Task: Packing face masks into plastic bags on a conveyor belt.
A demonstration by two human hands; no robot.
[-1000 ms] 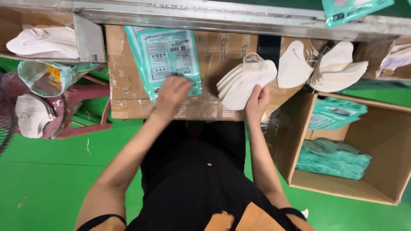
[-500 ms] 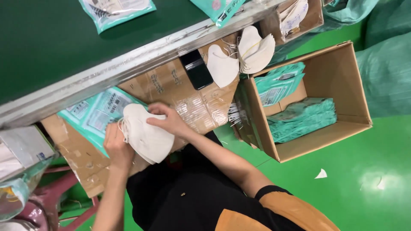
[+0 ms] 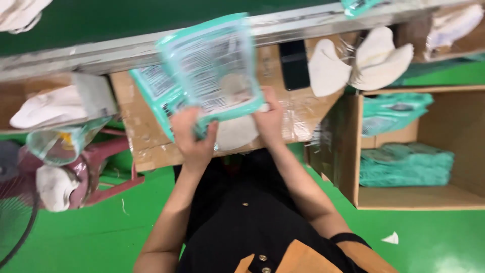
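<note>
Black cloth of my apron fills the near edge, and from it my arms reach out over the green floor [image 3: 76, 237]. My left hand [image 3: 193, 139] is closed around the lower left corner of a teal plastic pouch [image 3: 214, 71], fingers curled over its edge. My right hand [image 3: 269, 119] pinches the pouch's lower right corner, with a white mask [image 3: 235, 132] poking out just below the pouch between my hands. Beneath lies a taped cardboard surface [image 3: 146, 146]. To the right, an open carton [image 3: 419, 197] holds stacked teal packs [image 3: 406, 167]. Farther off, white masks [image 3: 361, 63] hang under the metal rail [image 3: 303, 23].
</note>
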